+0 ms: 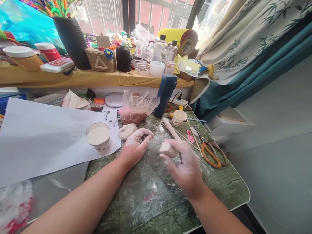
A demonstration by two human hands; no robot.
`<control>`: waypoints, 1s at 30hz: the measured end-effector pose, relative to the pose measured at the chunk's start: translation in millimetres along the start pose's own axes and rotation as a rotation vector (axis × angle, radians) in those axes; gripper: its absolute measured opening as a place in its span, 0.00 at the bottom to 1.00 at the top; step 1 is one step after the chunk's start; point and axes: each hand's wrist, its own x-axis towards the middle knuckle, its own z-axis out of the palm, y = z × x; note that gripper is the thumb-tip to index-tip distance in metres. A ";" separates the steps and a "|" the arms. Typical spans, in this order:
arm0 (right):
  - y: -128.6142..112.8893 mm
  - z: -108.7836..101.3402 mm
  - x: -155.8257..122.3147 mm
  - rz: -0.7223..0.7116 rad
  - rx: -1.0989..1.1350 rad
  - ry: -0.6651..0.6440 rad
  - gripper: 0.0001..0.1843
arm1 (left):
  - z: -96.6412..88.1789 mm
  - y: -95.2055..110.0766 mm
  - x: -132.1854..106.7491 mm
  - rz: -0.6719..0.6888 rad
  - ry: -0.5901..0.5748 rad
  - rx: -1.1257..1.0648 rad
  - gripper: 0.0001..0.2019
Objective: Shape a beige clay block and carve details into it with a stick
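My right hand [186, 169] is dusted with white powder and pinches a small off-white lump of clay [168, 149] between thumb and fingers, above the table. My left hand [136, 146], also powdery, rests over the table with its fingers loosely curled and nothing visible in them. Just beyond it lies a flattened clay piece [127, 131]. A pale rolling pin [171, 128] lies behind my right hand. Under both hands a clear plastic sheet [148, 191] with white smears covers part of the green table. To the left, a paper cup [103, 149] bears a round, pale top.
A large white paper [48, 136] covers the left side. Behind are a bag of reddish-brown material [136, 112], a blue bottle [165, 96] and a small paper cup [179, 117]. Orange-handled scissors [212, 156] and thin sticks [195, 138] lie right. A crowded windowsill [80, 79] borders the back.
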 end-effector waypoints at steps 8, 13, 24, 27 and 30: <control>26.0 14.8 -18.7 0.133 -0.091 -0.227 0.33 | 1.5 -3.5 -0.3 0.003 -0.005 -0.035 0.07; 20.8 18.1 -9.2 0.233 0.038 -0.252 0.21 | 1.7 -4.2 -0.3 0.010 0.009 -0.033 0.07; -16.6 -24.2 14.0 0.015 0.105 0.042 0.18 | 1.1 -5.6 -1.0 0.014 -0.005 -0.034 0.07; 10.5 -3.0 -7.3 0.031 -0.085 -0.250 0.21 | 1.8 -7.1 -1.2 0.012 -0.009 -0.044 0.07; 23.6 11.1 -19.0 0.086 -0.122 -0.241 0.25 | 2.3 -8.1 -1.4 0.005 -0.023 -0.053 0.07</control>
